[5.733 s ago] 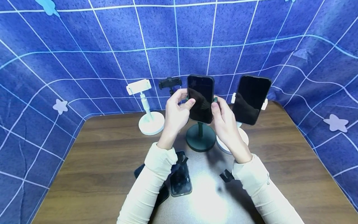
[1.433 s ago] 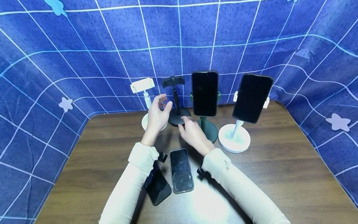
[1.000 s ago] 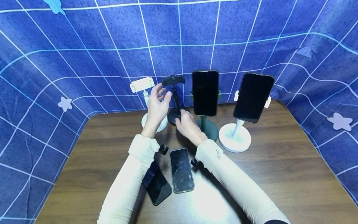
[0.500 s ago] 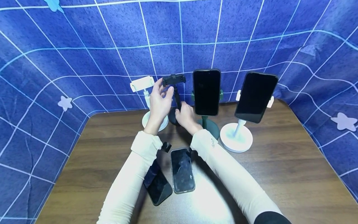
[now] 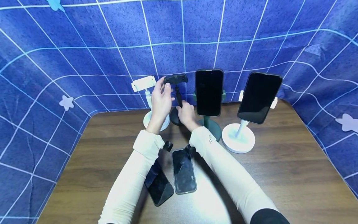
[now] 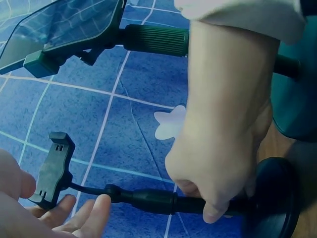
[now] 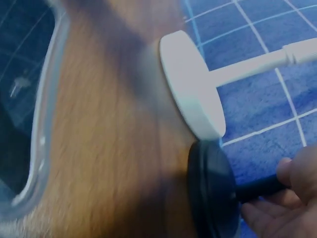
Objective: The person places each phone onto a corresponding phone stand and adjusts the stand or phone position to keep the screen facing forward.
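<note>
A black phone stand (image 5: pixel 180 78) stands upright at the back of the table, its clamp holding no phone. My right hand (image 5: pixel 187 115) grips the lower part of its pole, just above the round black base (image 7: pixel 214 191). At the left end of the clamp (image 6: pixel 55 171) is my left hand (image 5: pixel 161 104), with fingers loosely extended behind it and the thumb in front. Whether the thumb touches the clamp, I cannot tell. To the right, a dark green stand (image 5: pixel 213 128) carries a black phone (image 5: pixel 209 92).
A white stand (image 5: pixel 144 83) without a phone is on the left. Another white stand (image 5: pixel 237 138) at the right holds a phone (image 5: pixel 260 97). Below my wrists lie a clear-cased phone (image 5: pixel 184 172) and a dark phone (image 5: pixel 159 188). Blue cloth (image 5: pixel 112 56) hangs behind the table.
Both hands have left the phone on the green stand. My right hand has moved from beside the black stand's base onto its pole. My left hand has risen to the clamp.
</note>
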The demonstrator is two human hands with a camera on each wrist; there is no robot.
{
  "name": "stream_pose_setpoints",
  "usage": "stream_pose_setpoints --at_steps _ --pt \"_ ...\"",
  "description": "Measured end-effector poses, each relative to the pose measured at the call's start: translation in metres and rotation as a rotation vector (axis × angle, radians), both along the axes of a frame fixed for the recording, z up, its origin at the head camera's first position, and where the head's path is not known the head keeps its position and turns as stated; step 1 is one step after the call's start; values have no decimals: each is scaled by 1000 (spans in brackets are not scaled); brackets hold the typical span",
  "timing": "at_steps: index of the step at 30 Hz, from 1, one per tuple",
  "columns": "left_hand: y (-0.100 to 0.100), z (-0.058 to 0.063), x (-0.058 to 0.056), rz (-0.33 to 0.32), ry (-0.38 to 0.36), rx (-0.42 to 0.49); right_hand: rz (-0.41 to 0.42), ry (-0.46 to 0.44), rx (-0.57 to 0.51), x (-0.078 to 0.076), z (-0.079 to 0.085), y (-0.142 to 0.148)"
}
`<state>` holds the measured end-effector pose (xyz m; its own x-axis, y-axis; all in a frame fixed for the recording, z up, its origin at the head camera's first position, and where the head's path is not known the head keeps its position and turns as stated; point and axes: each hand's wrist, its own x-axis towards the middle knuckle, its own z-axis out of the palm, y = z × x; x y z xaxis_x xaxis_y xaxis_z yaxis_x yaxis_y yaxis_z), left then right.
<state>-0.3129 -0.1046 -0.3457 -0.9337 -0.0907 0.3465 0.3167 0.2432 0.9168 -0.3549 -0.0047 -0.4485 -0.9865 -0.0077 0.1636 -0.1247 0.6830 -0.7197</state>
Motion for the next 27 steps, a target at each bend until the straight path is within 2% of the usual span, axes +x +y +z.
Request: stream_pose_setpoints --at_steps 9,15,27 --pt "1 0 3 45 66 -56 26 66 77 5 -5 5" --pt "-2 -4 6 78 123 -93 61 72 128 12 -4 6" --pt "-9 -8 13 73 141 -119 98 81 162 22 -4 10"
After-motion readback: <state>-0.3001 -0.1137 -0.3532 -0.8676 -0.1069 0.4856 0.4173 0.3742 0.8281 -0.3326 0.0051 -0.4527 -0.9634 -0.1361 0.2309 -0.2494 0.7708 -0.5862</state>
